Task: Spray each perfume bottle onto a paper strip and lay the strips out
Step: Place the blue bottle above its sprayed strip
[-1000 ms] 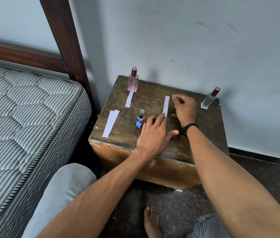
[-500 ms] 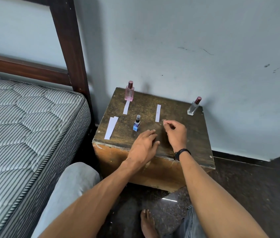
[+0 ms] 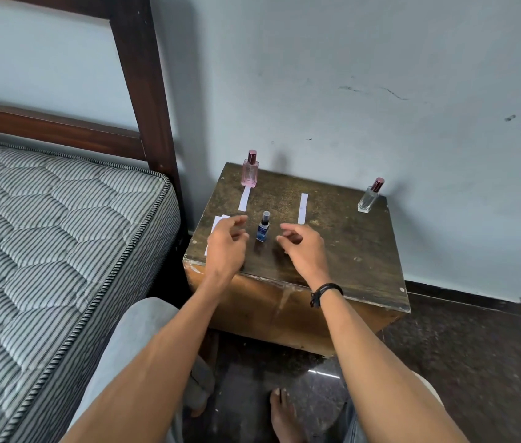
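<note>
We find both hands over the near part of the wooden side table (image 3: 348,247). The left hand (image 3: 225,246) is just left of the small blue bottle (image 3: 263,228) and the right hand (image 3: 302,249) just right of it. The hands are apart, with the bottle upright between them. Each hand's fingers are loosely curled and grip nothing. We cannot tell whether either hand touches the table top.

The pink bottle (image 3: 250,170) stands upright at the far left corner, capped. One paper strip (image 3: 245,198) lies just in front of it. The clear bottle (image 3: 368,197) stands at the far right corner, also capped. A second strip (image 3: 303,208) lies flat near the middle of the table, well apart from the clear bottle. A small pile of spare strips (image 3: 219,221) lies at the left edge, partly hidden under the left hand.

A black wristband (image 3: 324,293) sits on the right wrist. A striped mattress (image 3: 60,235) on a dark bed frame (image 3: 144,91) adjoins the table on the left.
</note>
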Motion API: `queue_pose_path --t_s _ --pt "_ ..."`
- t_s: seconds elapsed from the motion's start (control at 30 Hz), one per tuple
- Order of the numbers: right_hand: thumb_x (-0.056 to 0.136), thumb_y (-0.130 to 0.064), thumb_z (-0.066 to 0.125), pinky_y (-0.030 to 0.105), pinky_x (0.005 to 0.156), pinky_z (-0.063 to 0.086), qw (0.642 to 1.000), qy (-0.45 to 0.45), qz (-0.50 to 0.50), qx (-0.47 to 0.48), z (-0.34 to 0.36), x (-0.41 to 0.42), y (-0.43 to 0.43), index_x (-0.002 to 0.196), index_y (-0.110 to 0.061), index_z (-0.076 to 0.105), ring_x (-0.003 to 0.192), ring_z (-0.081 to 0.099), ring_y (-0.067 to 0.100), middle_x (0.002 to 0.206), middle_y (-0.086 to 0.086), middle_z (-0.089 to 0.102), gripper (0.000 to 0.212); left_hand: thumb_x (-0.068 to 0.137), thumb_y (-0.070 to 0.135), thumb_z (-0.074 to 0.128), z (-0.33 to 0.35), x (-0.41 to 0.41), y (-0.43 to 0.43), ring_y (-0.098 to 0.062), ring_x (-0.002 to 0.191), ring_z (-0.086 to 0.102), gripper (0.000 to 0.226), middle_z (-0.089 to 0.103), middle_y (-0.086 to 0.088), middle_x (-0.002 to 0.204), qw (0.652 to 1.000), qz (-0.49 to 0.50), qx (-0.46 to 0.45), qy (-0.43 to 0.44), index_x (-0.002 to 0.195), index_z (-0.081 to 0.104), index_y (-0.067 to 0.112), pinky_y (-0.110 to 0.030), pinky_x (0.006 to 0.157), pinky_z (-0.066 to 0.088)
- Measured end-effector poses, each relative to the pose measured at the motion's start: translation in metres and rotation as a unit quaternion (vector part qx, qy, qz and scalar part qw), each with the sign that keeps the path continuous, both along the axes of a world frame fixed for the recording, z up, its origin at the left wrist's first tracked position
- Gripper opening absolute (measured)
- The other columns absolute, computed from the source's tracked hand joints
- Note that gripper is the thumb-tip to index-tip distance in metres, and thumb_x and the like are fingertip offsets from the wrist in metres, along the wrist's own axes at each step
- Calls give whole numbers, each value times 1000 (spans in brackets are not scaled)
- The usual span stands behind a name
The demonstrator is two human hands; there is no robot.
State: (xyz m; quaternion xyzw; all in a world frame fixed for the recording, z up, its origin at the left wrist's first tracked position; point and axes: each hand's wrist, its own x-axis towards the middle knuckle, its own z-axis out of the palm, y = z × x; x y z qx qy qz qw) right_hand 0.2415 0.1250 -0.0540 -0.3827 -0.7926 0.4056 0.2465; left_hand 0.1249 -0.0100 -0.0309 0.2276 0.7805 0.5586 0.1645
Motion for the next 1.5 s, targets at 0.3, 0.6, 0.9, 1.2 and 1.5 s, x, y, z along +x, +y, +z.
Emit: queue_pose_path --t_s 0.3,0.6,0.9,1.2,1.5 --pt "85 -19 83 3 73 43 998 -19 47 24 1 -20 -12 113 -18 77 84 63 -2 105 -5 70 29 94 10 65 -16 -10 18 -11 105 68 27 74 4 112 997 -70 -30 23 118 72 18 -29 97 52" --pt "91 -11 74 23 87 52 999 3 28 26 1 -14 -8 114 -17 75 95 65 12 106 -5 67 23 93 19 69 -21 0 31 -8 98 70 19 76 8 102 997 -61 -5 38 111 74 20 -35 95 55" --pt "95 -6 68 25 94 50 999 18 -45 25 0 -5 22 124 -11 73 103 65 17 110 -4 65 30 94 18 67 -20 16 73 -10 97 69 20 75 5 105 994 -88 24 62 113 73 19 -37 94 56" --pt "94 -2 68 -4 71 35 993 39 -92 56 -2 -11 62 122 -7 73 79 55 -3 102 -3 62 29 94 17 66 -12 11 121 -12 99 70 21 76 1 106 993 -106 28 45 113 74 17 -38 95 56" --pt "94 -1 65 7 71 38 992 43 -102 52 -1 -27 94 121 -10 74 85 59 10 102 -2 62 29 95 17 65 -12 -2 160 -16 98 69 18 76 -2 103 993 -106 22 44 110 74 14 -36 93 56"
